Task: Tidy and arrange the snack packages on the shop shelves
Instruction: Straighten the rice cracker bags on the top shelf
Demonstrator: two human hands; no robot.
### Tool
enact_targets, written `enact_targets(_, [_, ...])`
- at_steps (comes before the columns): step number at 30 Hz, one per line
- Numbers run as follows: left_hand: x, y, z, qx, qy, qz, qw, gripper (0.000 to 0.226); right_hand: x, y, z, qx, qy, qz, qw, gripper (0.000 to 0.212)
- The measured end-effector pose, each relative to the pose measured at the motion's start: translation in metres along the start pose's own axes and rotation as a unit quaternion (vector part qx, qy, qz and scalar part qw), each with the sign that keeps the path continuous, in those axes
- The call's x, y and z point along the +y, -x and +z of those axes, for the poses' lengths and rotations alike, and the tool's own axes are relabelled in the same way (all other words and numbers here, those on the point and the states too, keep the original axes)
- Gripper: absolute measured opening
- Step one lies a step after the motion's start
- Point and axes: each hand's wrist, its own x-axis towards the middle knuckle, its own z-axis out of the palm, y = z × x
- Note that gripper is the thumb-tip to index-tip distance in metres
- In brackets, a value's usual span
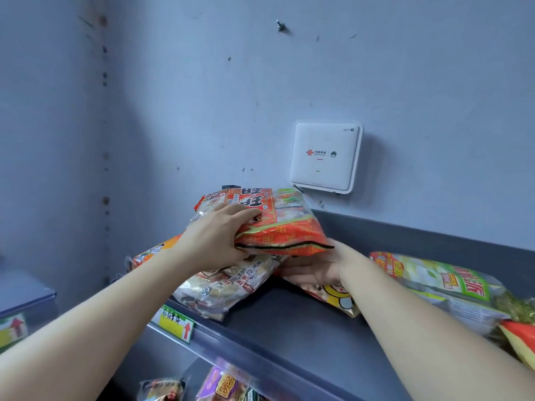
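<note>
A red and orange snack bag (pixel 278 218) is lifted above the grey top shelf (pixel 289 322). My left hand (pixel 215 237) grips its near left edge from above. Palm up, my right hand (pixel 315 266) supports the bag's near right corner from below. Under it lies a clear bag of brown rice crackers (pixel 223 287), flat on the shelf's left end. A yellow-faced snack bag (pixel 337 296) lies beneath my right hand and wrist. To the right rests a green and white snack bag (pixel 443 287), with an orange bag (pixel 518 340) at the frame's right edge.
A white wifi router (pixel 325 156) hangs on the blue wall just behind the shelf. A green and yellow price label (pixel 173 325) sits on the shelf's front rail. More packets (pixel 223 386) show on the shelf below. Another shelf end (pixel 23 302) stands at the left.
</note>
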Motion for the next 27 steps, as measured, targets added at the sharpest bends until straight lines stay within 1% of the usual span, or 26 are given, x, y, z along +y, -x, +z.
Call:
enact_targets(2, [-0.001,0.003,0.002,0.032,-0.009,-0.002,0.999,0.077,-0.002,-0.010,0.006,0.003,-0.044,-0.004,0.999,0.034])
enact_targets(4, [-0.004,0.006,0.005,0.081,-0.072,0.008,0.994,0.074,-0.001,-0.017,0.010,0.032,-0.042,-0.012,0.999,0.032])
enact_targets(5, [-0.005,0.007,0.007,0.094,-0.108,0.013,0.990,0.074,0.001,-0.018,0.011,0.049,-0.036,-0.015,0.998,0.030])
enact_targets(7, [-0.005,0.009,0.008,0.099,-0.142,0.019,0.985,0.078,0.005,-0.020,0.013,0.071,-0.038,-0.024,0.997,0.028])
enact_targets(8, [-0.004,0.010,0.008,0.099,-0.147,0.022,0.984,0.084,0.006,-0.020,0.014,0.082,-0.040,-0.030,0.995,0.026])
enact_targets(10, [0.002,0.012,0.007,0.096,-0.152,0.012,0.984,0.104,0.002,-0.022,0.017,0.097,-0.030,-0.057,0.993,0.027])
enact_targets(12, [0.011,0.013,0.004,0.064,-0.158,-0.014,0.985,0.127,-0.006,-0.025,0.022,0.103,0.001,-0.090,0.991,0.029])
enact_targets(13, [0.016,0.013,0.002,0.042,-0.164,-0.028,0.985,0.135,-0.010,-0.027,0.025,0.105,0.016,-0.103,0.989,0.030])
enact_targets(15, [0.024,0.010,0.002,0.007,-0.173,-0.053,0.983,0.143,-0.018,-0.030,0.027,0.112,0.026,-0.131,0.985,0.029])
enact_targets(17, [0.030,0.005,0.002,0.003,-0.179,-0.077,0.981,0.142,-0.026,-0.031,0.028,0.100,0.004,-0.164,0.981,0.028])
enact_targets(20, [0.030,-0.001,0.002,0.029,-0.159,-0.103,0.981,0.131,-0.034,-0.034,0.031,0.062,-0.020,-0.190,0.980,0.024])
enact_targets(23, [0.023,-0.004,0.002,0.041,-0.129,-0.112,0.984,0.126,-0.036,-0.039,0.032,0.061,0.019,-0.192,0.979,0.015])
enact_targets(27, [0.017,-0.005,0.005,0.057,-0.106,-0.121,0.985,0.122,-0.029,-0.051,0.026,0.034,0.053,-0.226,0.972,0.017])
